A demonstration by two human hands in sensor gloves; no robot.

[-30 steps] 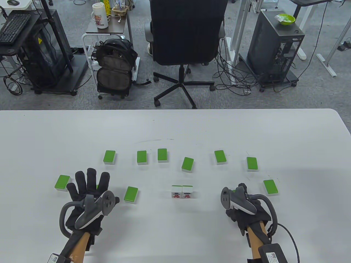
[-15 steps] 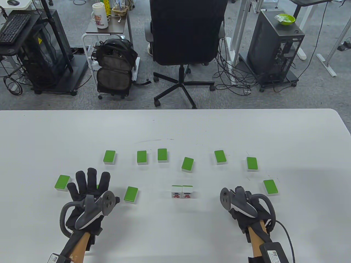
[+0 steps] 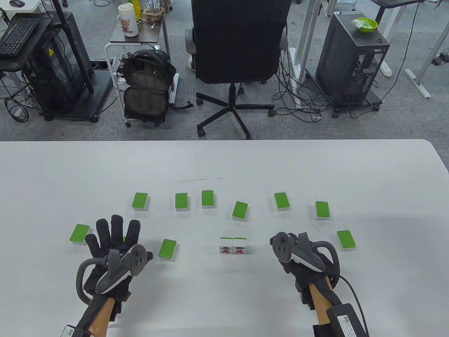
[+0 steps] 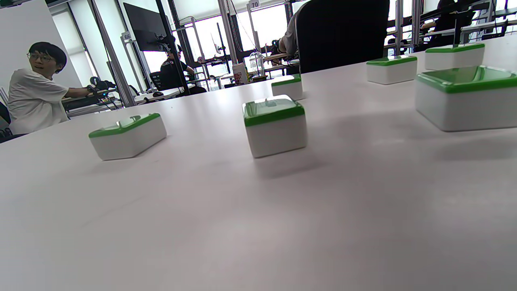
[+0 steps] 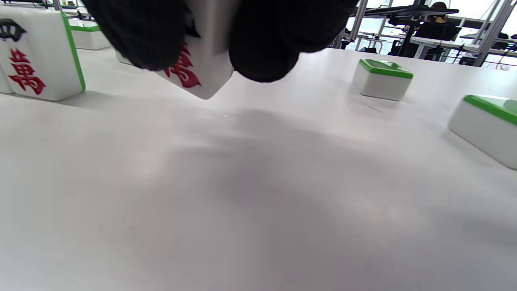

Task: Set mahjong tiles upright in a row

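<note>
a white table (image 3: pixel 224 165) is seen from above, with two black-gloved hands coming in from the near edge. the left hand (image 3: pixel 112 245) lies flat on the table at the near left with its fingers spread wide, holding nothing; a flat green-backed tile (image 3: pixel 80 233) lies just to its left and another (image 3: pixel 167 249) just to its right. near the middle, two upright tiles (image 3: pixel 233 245) stand side by side and touching, their white faces with red and black characters turned toward the near edge. the right hand (image 3: pixel 301 252) is a little to the right of that pair. in the right wrist view its fingertips (image 5: pixel 262 52) pinch a held tile (image 5: pixel 198 68) with a red character on its face, tilted and lifted off the table surface. six more green-backed tiles lie face down in a loose far row (image 3: pixel 207 198), and one more (image 3: pixel 346 240) lies to the right of the right hand.
</note>
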